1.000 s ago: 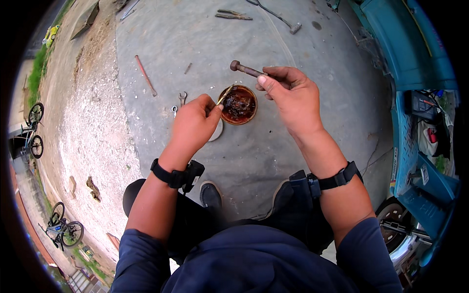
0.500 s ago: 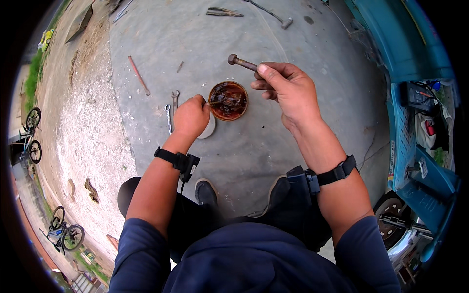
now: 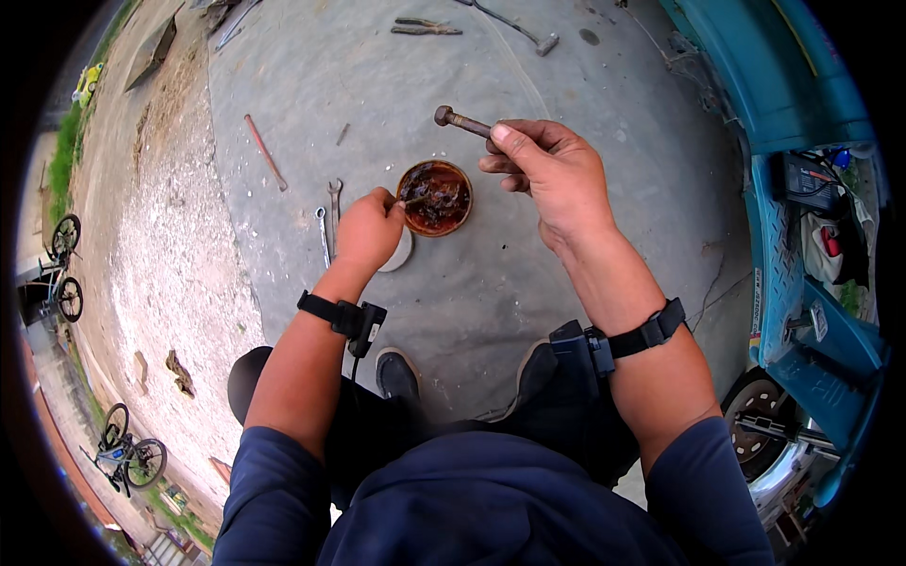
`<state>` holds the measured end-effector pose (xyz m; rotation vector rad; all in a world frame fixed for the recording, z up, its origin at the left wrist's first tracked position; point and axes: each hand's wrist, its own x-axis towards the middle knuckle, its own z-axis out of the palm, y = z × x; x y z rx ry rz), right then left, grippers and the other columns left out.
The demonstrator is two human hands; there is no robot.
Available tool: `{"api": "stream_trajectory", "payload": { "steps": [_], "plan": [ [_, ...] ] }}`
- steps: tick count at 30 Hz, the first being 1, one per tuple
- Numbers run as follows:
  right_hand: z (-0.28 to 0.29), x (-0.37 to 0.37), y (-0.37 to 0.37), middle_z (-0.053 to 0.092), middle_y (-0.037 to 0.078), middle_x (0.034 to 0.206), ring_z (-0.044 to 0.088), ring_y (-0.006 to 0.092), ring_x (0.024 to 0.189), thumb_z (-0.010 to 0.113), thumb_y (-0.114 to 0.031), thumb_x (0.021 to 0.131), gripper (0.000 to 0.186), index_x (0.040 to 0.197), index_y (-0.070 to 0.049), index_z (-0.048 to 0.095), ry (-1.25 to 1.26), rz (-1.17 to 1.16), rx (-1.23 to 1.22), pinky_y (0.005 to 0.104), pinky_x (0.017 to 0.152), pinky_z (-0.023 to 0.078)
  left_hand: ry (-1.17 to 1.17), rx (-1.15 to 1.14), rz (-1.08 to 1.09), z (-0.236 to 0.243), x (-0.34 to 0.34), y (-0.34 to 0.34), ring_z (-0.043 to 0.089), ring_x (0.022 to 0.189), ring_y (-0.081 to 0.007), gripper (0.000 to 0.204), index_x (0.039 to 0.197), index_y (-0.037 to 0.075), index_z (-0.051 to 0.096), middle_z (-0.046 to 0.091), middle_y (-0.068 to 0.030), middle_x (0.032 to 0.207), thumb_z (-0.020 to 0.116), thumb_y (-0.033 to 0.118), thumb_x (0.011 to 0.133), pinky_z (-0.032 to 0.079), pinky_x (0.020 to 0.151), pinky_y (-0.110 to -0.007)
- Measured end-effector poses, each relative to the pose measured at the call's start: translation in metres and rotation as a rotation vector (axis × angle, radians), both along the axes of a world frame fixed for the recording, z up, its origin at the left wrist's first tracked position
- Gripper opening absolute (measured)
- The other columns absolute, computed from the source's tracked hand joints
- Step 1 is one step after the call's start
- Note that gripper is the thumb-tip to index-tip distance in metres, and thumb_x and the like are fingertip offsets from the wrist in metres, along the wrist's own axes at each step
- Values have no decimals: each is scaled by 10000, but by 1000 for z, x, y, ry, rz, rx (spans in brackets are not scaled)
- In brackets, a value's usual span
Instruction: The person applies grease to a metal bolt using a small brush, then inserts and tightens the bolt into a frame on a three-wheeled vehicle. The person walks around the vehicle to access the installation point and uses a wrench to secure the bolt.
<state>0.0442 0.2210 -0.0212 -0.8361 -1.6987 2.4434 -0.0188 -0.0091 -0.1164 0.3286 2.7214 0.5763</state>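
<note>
My right hand holds a long rusty hex bolt by its shank, with the head pointing up-left. My left hand has its fingers closed on a thin stick, whose far end is down in a round tin of dark reddish-brown grease. A pale round lid lies under my left hand, beside the tin. Two steel wrenches, an open-end one and a combination one, lie on the grey concrete just left of my left hand.
A red bar, pliers and a hammer lie farther out on the concrete. A teal vehicle with a wheel stands along the right. Rough pale ground is on the left, with bicycles beyond.
My left hand has moved left and lowered the stick into the grease. My right hand has shifted slightly left with the bolt. The ground items also shift in view as the camera moves.
</note>
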Motion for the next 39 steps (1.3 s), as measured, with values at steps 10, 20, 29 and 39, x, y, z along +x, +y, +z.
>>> {"api": "stream_trajectory", "payload": {
  "steps": [10, 20, 29, 39],
  "plan": [
    [2, -4, 4, 691, 49, 912, 687, 131, 814, 702, -250, 897, 256, 1031, -50, 618, -82, -40, -64, 240, 636, 439, -313, 784, 270, 96, 7, 6, 507, 623, -54, 157, 941, 37, 607, 562, 17, 725, 613, 194, 942, 396, 565, -202],
    [4, -5, -10, 684, 69, 933, 686, 139, 794, 689, -245, 905, 228, 1021, -64, 611, -111, -14, -316, 222, 589, 418, -203, 952, 259, 120, 14, 25, 518, 661, -48, 146, 993, 49, 608, 580, 15, 781, 621, 188, 950, 394, 584, -190],
    [1, -2, -13, 692, 72, 938, 695, 135, 789, 656, -265, 932, 221, 1002, -61, 610, -77, 49, -400, 226, 598, 449, -190, 896, 212, 113, 19, 26, 516, 661, -47, 157, 981, 36, 608, 581, 8, 778, 622, 190, 953, 403, 585, -194],
    [3, -3, -18, 691, 83, 941, 698, 137, 781, 645, -264, 939, 220, 995, -55, 604, -85, 42, -428, 223, 587, 452, -165, 879, 248, 111, 18, 20, 516, 674, -53, 152, 972, 19, 602, 578, 3, 785, 619, 170, 953, 427, 607, -206]
  ]
}}
